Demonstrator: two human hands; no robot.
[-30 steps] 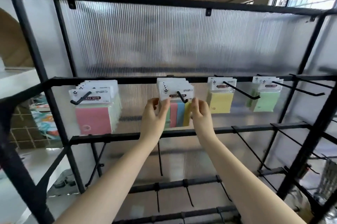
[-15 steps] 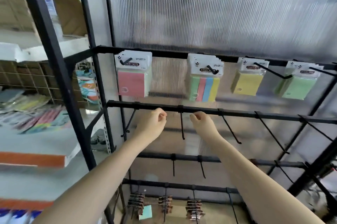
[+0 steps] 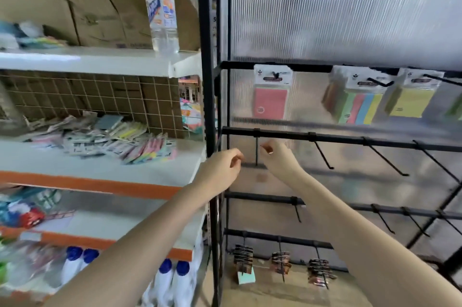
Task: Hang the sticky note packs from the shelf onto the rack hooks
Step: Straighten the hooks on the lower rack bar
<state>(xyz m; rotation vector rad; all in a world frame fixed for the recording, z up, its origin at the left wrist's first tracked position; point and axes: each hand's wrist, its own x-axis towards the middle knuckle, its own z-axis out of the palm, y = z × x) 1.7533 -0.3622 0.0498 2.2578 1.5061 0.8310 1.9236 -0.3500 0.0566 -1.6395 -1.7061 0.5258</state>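
Loose sticky note packs (image 3: 112, 143) lie in a heap on the white middle shelf (image 3: 105, 169) at the left. On the black rack's top bar (image 3: 310, 67) hang a pink pack (image 3: 271, 97), a striped multicolour pack (image 3: 360, 104) and a yellow pack (image 3: 411, 99). My left hand (image 3: 220, 169) and my right hand (image 3: 278, 159) hover side by side in front of the second bar (image 3: 350, 138). Both have loosely curled fingers and hold nothing. Bare hooks (image 3: 323, 155) stick out from that second bar.
A water bottle (image 3: 163, 12) and cardboard boxes (image 3: 82, 14) stand on the top shelf. A black upright post (image 3: 208, 106) separates shelf and rack. White bottles with blue caps (image 3: 172, 279) sit low down. Dark clip cards (image 3: 281, 263) hang on the lowest bar.
Both hands let go of the striped pack on its hook and dropped to the second bar. The view swung left, bringing the shelf with the loose packs into sight.
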